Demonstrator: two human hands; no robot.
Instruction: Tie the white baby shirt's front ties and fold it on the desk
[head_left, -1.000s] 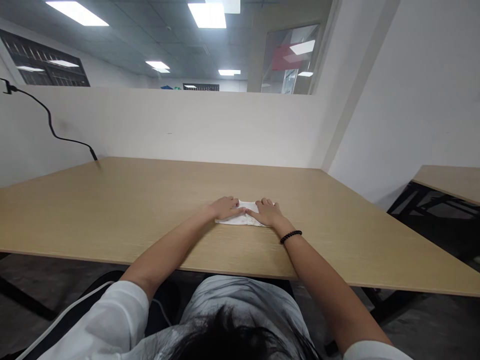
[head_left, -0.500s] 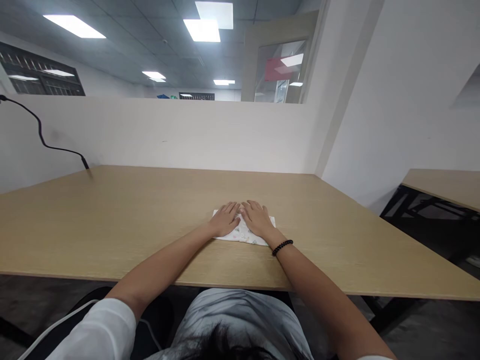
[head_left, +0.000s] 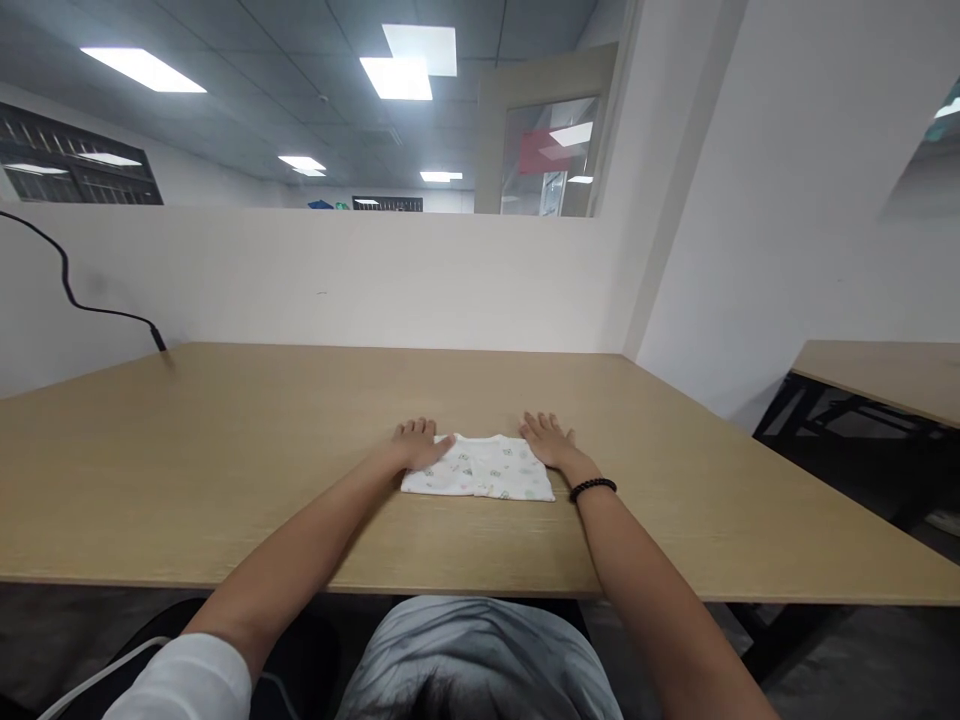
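In the head view, a folded white cloth garment with a small pastel print (head_left: 480, 468) lies flat on a light oak-veneer table (head_left: 225, 440), near its front edge and between the hands. The left hand (head_left: 418, 445) lies open and palm-down, its thumb (head_left: 444, 442) resting on the garment's upper left edge without gripping, while the open right hand (head_left: 547, 442) lies flat at the garment's upper right corner, holding nothing, a black beaded bracelet (head_left: 592, 489) on its wrist. A black cable (head_left: 82, 300) runs down a white partition (head_left: 322, 280) to the table's far edge.
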